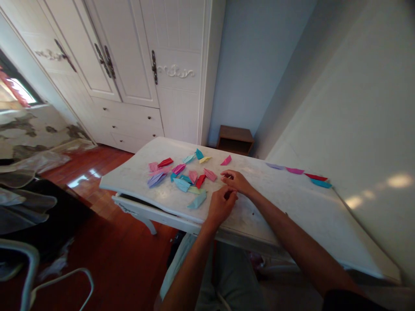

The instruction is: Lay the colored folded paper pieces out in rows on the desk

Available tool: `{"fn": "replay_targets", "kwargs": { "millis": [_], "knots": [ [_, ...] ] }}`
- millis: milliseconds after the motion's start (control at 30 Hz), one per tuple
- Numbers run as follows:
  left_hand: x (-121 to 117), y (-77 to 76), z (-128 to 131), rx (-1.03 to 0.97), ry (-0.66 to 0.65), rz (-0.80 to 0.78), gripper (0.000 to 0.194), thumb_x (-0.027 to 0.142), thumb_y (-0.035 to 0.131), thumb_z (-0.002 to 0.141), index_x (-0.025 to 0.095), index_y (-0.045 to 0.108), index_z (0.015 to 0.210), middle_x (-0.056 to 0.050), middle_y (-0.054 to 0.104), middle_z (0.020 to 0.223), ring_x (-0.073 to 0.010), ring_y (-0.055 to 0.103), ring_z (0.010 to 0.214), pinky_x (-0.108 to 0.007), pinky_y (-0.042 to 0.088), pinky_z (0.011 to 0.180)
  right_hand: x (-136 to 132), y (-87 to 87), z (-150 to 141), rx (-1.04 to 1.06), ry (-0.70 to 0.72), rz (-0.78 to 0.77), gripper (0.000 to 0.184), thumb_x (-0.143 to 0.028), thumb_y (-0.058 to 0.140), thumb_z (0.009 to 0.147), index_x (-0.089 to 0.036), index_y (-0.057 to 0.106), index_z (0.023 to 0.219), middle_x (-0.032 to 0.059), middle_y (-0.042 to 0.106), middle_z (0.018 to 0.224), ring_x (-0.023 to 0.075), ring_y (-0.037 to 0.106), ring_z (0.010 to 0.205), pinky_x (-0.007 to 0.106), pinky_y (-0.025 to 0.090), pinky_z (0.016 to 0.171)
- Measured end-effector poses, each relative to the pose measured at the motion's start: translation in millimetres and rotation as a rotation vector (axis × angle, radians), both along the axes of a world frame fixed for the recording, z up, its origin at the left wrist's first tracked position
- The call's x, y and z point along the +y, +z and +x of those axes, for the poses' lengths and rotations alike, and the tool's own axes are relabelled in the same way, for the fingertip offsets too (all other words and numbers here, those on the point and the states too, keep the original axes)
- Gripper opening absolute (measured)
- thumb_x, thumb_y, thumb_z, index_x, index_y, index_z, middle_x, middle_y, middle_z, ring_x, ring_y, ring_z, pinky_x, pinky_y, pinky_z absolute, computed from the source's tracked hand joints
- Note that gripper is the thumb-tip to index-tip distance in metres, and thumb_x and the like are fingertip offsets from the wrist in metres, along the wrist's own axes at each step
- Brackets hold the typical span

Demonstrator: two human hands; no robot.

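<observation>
My left hand (223,202) is over the white table (249,222) near its front edge, fingers loosely curled with a gap at the thumb. Just beyond it, my right hand (238,181) has bent fingers slightly apart, pointing left. I see nothing held in either hand. Close to the right fingertips lies a pink folded paper boat (210,174). A red paper boat (200,181) and a pale teal one (197,200) lie left of my hands. Several more in pink, purple, blue and yellow are scattered further left. A magenta paper piece (226,160) lies apart, behind my right hand.
Along the wall on the right sit a lavender paper boat (275,166), a magenta one (295,171), a red one (316,177) and a blue one (321,183). A drawer (155,216) stands slightly out below the tabletop. A white wardrobe (181,103) and brown box shelf (235,133) stand behind.
</observation>
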State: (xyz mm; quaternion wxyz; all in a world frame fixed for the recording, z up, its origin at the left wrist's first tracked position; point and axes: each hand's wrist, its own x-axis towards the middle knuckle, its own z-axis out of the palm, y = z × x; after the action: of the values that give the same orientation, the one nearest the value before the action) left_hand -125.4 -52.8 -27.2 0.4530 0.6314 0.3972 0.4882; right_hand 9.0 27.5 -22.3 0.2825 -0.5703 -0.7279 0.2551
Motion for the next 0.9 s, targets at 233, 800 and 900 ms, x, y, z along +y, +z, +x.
{"fn": "replay_targets", "kwargs": {
  "millis": [233, 800, 900],
  "knots": [
    [-2, 9.4, -2, 0.085, -0.04, -0.005, 0.013, 0.017, 0.05, 0.077, 0.013, 0.059, 0.069, 0.0, 0.056, 0.063, -0.0112, 0.049, 0.06, -0.023, 0.034, 0.058, 15, 6.9, -32, -0.183, 0.017, 0.031, 0.044, -0.045, 0.072, 0.073, -0.016, 0.066, 0.106, 0.0084, 0.064, 0.096, 0.0193, 0.058, 0.083, 0.03, 0.044, 0.076],
    [-3, 16.2, -4, 0.077, -0.078, -0.063, 0.015, 0.023, 0.048, 0.079, 0.014, 0.057, 0.071, -0.002, 0.059, 0.069, -0.0138, 0.053, 0.066, -0.025, 0.038, 0.064, -24, 32.0, -10, -0.007, -0.18, 0.179, 0.029, -0.037, 0.063, 0.08, -0.017, 0.057, 0.101, 0.0048, 0.063, 0.092, 0.0138, 0.052, 0.066, 0.028, 0.042, 0.064],
    [-3, 15.9, -4, 0.081, -0.079, -0.082, 0.016, 0.025, 0.049, 0.08, 0.014, 0.059, 0.075, -0.003, 0.062, 0.073, -0.0148, 0.056, 0.07, -0.025, 0.041, 0.067, -31, 34.9, 0, 0.04, -0.225, 0.172, 0.031, -0.038, 0.062, 0.081, -0.017, 0.058, 0.104, 0.0038, 0.063, 0.092, 0.0121, 0.049, 0.06, 0.028, 0.042, 0.062]
  ]
}}
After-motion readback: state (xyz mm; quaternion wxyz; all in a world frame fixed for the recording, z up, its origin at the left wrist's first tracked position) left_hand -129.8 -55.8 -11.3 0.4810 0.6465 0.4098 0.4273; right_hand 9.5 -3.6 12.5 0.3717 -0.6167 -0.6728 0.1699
